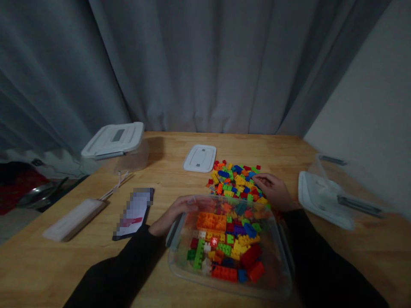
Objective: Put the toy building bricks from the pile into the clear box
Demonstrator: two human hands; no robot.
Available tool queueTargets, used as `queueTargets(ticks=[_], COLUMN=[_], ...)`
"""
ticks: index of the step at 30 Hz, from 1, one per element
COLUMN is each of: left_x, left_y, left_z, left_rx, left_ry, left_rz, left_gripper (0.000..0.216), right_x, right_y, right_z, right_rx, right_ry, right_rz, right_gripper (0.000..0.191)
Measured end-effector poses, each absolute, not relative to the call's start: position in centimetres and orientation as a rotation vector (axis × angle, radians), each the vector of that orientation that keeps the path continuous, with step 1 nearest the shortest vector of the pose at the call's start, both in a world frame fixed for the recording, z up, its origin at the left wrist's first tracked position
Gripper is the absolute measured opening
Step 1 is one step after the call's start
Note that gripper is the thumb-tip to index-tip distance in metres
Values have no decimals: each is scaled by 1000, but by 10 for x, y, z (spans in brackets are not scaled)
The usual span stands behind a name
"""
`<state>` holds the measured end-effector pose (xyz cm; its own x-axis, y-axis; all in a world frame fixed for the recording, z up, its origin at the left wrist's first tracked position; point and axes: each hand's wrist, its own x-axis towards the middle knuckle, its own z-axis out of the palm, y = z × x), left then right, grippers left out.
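Note:
A clear plastic box (229, 287) stands at the table's front, with large toy building bricks (237, 248) in several colours lying inside. My left hand (180, 210) grips the box's far left corner, its fingers over the rim beside the grey side latch. Beyond the box, a loose pile of smaller toy bricks (236, 177) is spread on the table. My right hand (272, 191) is at the right edge of this pile, past the far right corner of the box. Its fingers are pinched together near some blue bricks; whatever is between the fingertips is too small to make out.
A white lid (200, 158) lies flat behind the pile. A lidded box (114, 139) stands at the back left. A phone (135, 213) and a white power strip (75, 219) with a cord lie on the left. Another clear box (348, 184) and a white lid (321, 199) are on the right.

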<state>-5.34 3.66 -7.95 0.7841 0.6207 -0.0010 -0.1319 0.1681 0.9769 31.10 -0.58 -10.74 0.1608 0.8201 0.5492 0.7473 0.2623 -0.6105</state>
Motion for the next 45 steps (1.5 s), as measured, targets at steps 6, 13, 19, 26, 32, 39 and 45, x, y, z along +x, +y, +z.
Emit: queueTargets(ticks=[6, 13, 19, 26, 32, 39, 45], left_x=[-53, -52, -53, -52, -54, -53, -54], left_y=[36, 34, 37, 34, 34, 35, 35], left_z=[-77, -73, -76, -75, -71, -73, -74], left_rx=[1333, 1303, 1317, 1275, 1336, 1327, 1336], left_ry=[454, 400, 427, 428, 505, 450, 428], left_rz=[568, 551, 570, 565, 581, 573, 570], left_gripper=[41, 41, 40, 41, 39, 40, 42], right_x=[336, 334, 336, 337, 335, 332, 329], right_y=[-5, -8, -10, -9, -9, -9, -11], right_z=[-128, -121, -121, -125, -124, -120, -117], right_rx=[-1502, -1517, -1517, -1515, -1492, -1457, -1428], right_ry=[-1867, -1931, -1950, -1927, -1909, -1853, -1760], right_rz=[-86, -33, 42, 57, 50, 99, 148], right_gripper=[20, 21, 20, 21, 22, 23, 23])
